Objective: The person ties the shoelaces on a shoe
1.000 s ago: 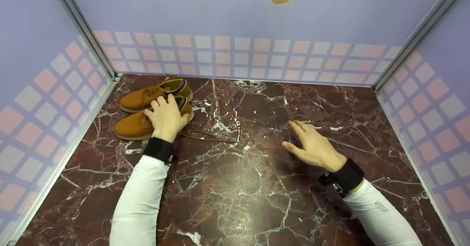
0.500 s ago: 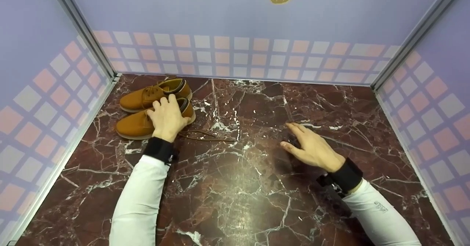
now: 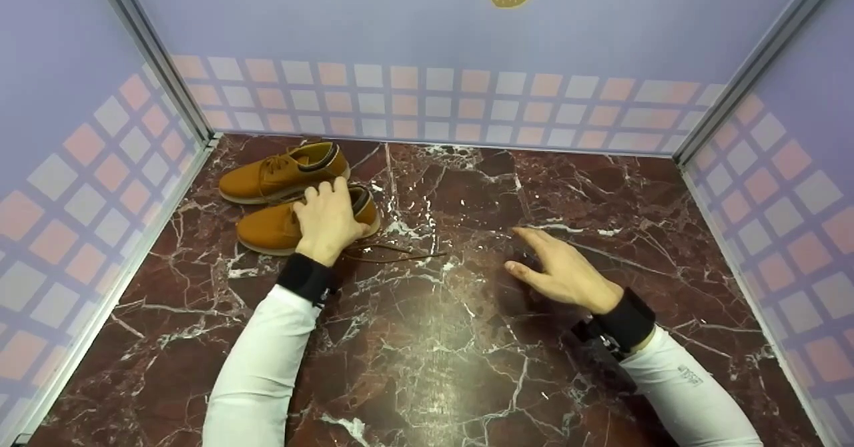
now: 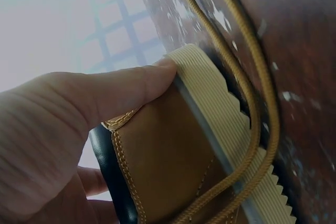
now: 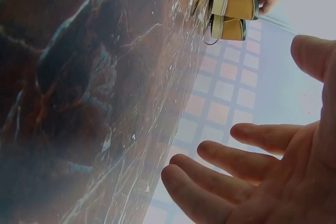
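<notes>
We see the left hand (image 3: pixel 328 223) gripping the near shoe (image 3: pixel 270 228), its thumb (image 4: pixel 149 80) pressed at the heel end of the ribbed sole (image 4: pixel 202 93) and other fingers reaching past the dark collar (image 4: pixel 113 171). We judge the shoe fairly light, its upper supple and its sole stiffer, so the heel makes a secure hold, though the loose laces (image 4: pixel 269 93) trailing right could snag. Just beyond, on the left of the tabletop (image 3: pixel 434 353), stands the far shoe (image 3: pixel 257 177), toe also left. Well to the right, the right hand (image 3: pixel 564 273) holds nothing, its fingers extended.
</notes>
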Motion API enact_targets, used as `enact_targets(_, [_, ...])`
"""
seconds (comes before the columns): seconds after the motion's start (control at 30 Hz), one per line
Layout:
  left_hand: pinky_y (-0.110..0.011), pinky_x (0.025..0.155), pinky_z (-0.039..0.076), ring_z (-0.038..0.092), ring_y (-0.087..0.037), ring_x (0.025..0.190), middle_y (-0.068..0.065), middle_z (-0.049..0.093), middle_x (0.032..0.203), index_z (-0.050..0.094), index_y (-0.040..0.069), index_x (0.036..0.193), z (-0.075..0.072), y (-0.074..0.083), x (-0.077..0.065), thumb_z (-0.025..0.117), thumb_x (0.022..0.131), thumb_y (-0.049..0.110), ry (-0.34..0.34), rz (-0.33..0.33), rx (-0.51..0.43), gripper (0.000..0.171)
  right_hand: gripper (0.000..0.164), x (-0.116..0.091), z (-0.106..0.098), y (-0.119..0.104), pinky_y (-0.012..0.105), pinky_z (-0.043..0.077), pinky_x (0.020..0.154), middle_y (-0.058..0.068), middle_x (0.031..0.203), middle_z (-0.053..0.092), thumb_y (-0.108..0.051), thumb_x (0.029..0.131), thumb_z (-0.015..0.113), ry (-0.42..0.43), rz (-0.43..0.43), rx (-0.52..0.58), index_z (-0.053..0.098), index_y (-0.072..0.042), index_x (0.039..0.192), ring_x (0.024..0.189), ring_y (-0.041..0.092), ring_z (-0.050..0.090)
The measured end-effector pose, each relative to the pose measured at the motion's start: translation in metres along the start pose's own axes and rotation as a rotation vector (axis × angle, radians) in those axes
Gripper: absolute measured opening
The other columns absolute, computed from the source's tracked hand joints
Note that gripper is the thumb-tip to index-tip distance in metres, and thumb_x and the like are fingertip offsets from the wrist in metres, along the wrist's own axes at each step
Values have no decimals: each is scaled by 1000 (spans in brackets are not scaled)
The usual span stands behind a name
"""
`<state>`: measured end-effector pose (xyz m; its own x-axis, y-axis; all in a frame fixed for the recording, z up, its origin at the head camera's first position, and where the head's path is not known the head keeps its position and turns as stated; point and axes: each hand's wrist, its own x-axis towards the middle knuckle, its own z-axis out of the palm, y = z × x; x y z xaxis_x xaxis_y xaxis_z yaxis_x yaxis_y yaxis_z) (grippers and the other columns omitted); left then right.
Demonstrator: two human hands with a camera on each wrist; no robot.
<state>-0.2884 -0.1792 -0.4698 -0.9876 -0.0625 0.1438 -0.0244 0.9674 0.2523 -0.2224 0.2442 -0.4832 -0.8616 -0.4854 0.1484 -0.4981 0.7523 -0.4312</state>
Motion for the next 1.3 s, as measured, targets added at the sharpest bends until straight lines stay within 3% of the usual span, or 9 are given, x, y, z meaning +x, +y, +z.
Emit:
enact_targets(0.33, [-77, 112, 49, 58, -53, 138, -30, 65, 147, 53, 3, 148, 4, 20, -5, 104, 75, 43, -39, 61, 2, 98, 76, 0, 1, -2, 65, 50, 126, 28, 166, 58, -43, 107, 73, 6, -34, 6, 49, -1, 167, 151, 49, 60])
enact_targets(0.67, [-69, 112, 51, 58, -48, 138, -25, 65, 147, 54, 7, 148, 9, 42, -13, 103, 76, 43, -90, 165, -1, 94, 78, 2, 3, -6, 65, 49, 126, 27, 166, 58, -41, 106, 76, -19, -44, 34, 49, 0, 166, 151, 49, 60])
enact_targets(0.97, [-66, 111, 52, 61, -45, 133, -21, 68, 142, 57, 10, 142, 14, 64, -25, 104, 75, 43, -102, 303, 9, 89, 79, 1, 5, -9, 64, 51, 124, 26, 165, 60, -40, 105, 78, -22, -55, 44, 49, 1, 166, 150, 47, 61])
enact_targets(1.3, [-64, 114, 53, 61, -41, 135, -17, 67, 146, 58, 13, 150, 19, 90, -40, 105, 75, 38, -147, 487, -4, 92, 77, 0, 8, -10, 64, 57, 118, 24, 164, 61, -38, 105, 77, -23, -68, 58, 50, -1, 166, 140, 46, 69])
